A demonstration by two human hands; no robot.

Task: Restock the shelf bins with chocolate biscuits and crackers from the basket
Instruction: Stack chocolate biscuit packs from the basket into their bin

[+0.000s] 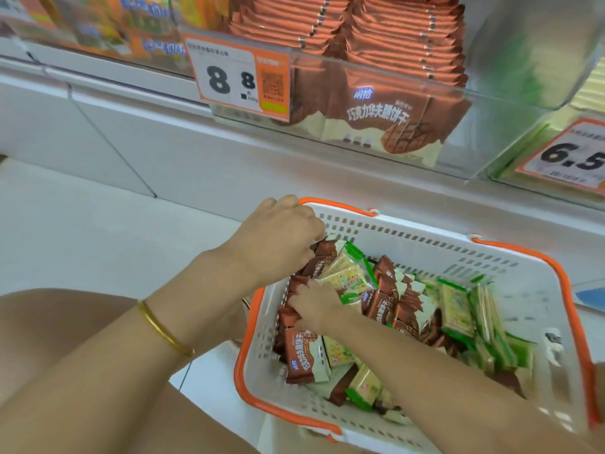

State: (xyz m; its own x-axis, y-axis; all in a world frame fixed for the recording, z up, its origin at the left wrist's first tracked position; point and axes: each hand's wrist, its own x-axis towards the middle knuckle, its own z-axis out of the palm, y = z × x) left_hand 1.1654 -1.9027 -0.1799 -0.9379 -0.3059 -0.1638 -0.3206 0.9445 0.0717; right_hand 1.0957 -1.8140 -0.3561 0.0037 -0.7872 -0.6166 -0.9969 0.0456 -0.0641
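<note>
A white basket with an orange rim stands on the floor, filled with brown chocolate biscuit packs and green cracker packs. My left hand reaches into the basket's far left corner, and its curled fingers grip brown packs there. Lower down, my right hand grips brown packs at the left wall; its fingertips are hidden among them. Above, a clear shelf bin holds stacked chocolate biscuit packs.
An orange price tag reading 8.8 hangs on the bin's front. To the right, a bin of pale crackers carries a 6.5 tag. Orange packs fill the upper left shelf. White tiled floor lies left of the basket.
</note>
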